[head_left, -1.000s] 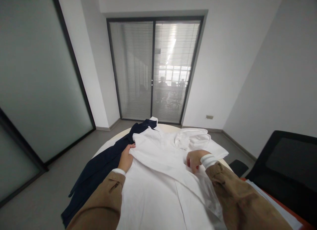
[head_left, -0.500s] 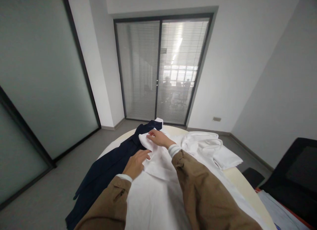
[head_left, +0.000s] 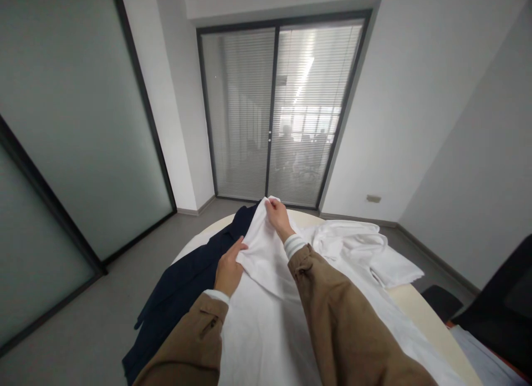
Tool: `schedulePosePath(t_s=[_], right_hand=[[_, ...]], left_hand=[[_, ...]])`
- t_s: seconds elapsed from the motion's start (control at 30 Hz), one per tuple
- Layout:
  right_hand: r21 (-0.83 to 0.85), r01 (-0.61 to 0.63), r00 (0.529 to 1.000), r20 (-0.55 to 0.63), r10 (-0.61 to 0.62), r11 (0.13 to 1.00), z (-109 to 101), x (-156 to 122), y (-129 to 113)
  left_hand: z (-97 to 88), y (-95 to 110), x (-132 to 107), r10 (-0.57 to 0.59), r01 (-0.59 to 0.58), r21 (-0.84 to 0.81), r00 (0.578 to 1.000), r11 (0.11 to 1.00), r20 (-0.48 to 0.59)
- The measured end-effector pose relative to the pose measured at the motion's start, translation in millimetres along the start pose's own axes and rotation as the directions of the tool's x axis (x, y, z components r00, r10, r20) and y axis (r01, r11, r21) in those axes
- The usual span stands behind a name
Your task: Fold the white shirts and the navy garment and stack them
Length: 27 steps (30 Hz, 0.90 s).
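Observation:
A white garment [head_left: 266, 330] is spread over the round table, its kind not plain from here. My right hand [head_left: 278, 215] pinches a raised edge of it near the table's far side. Lower and to the left, my left hand [head_left: 230, 267] grips the same lifted flap between thumb and fingers. The cloth is stretched between the two hands. A dark navy garment [head_left: 187, 269] lies along the left side, partly behind the white cloth and my left forearm.
Bunched white cloth [head_left: 353, 239] lies on the right part of the cream table [head_left: 409, 300]. A black chair [head_left: 507, 303] stands at the right, with pale fabric [head_left: 482, 347] by it. Beyond the table are a glass door with blinds [head_left: 270, 114] and frosted panels [head_left: 83, 125].
My right hand has moved farther out, lifting the white edge higher over the end of the navy garment. My left hand has shifted up slightly and the flap is now taut.

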State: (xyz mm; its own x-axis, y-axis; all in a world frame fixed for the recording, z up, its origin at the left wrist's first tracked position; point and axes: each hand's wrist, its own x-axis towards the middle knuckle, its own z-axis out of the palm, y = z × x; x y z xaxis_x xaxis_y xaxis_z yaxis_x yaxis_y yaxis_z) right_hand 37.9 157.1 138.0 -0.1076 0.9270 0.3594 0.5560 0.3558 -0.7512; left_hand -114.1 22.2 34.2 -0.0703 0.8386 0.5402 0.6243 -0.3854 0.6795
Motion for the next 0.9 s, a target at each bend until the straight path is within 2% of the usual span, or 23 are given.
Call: schedulePosePath(t_s=[0.1, 0.17, 0.3, 0.47, 0.6, 0.73, 0.83, 0.9], right_hand=[[0.049, -0.045, 0.997, 0.061, 0.042, 0.998, 0.6, 1.8, 12.3], [0.06, -0.102, 0.987, 0.127, 0.094, 0.993, 3.3, -2.2, 22.1], [-0.002, -0.188, 0.947, 0.266, 0.182, 0.982, 4.9, -12.5, 43.4], [-0.162, -0.204, 0.882, 0.397, 0.253, 0.966, 1.4, -25.0, 65.8], [-0.287, -0.201, 0.88, 0.367, 0.302, 0.937, -0.6, -39.3, 83.1], [-0.334, -0.177, 0.901, 0.323, 0.289, 0.926, -3.9, -53.6, 96.1], [-0.313, -0.162, 0.929, 0.271, 0.251, 0.936, -7.8, -62.7, 101.3], [-0.3, -0.164, 0.932, 0.264, 0.247, 0.94, -12.6, -69.2, 104.2]], left_hand=[[-0.8, -2.2, 1.2, -0.155, 0.155, 0.003, 0.988, 0.988, -0.026], [-0.4, -3.6, 0.6, -0.194, 0.194, 0.012, 0.981, 0.981, -0.026], [2.3, -6.9, -0.7, -0.131, 0.13, -0.022, 0.99, 0.991, -0.059], [5.8, -12.8, -0.7, -0.11, 0.108, -0.042, 0.993, 0.993, -0.038], [9.3, -21.5, -1.7, -0.149, 0.147, -0.094, 0.989, 0.985, -0.01], [7.6, -26.7, -1.5, -0.191, 0.203, -0.163, 0.978, 0.966, 0.086], [1.5, -26.5, 1.1, -0.306, 0.335, -0.241, 0.94, 0.911, 0.152], [-2.3, -26.3, 3.3, -0.38, 0.421, -0.291, 0.906, 0.859, 0.187]])
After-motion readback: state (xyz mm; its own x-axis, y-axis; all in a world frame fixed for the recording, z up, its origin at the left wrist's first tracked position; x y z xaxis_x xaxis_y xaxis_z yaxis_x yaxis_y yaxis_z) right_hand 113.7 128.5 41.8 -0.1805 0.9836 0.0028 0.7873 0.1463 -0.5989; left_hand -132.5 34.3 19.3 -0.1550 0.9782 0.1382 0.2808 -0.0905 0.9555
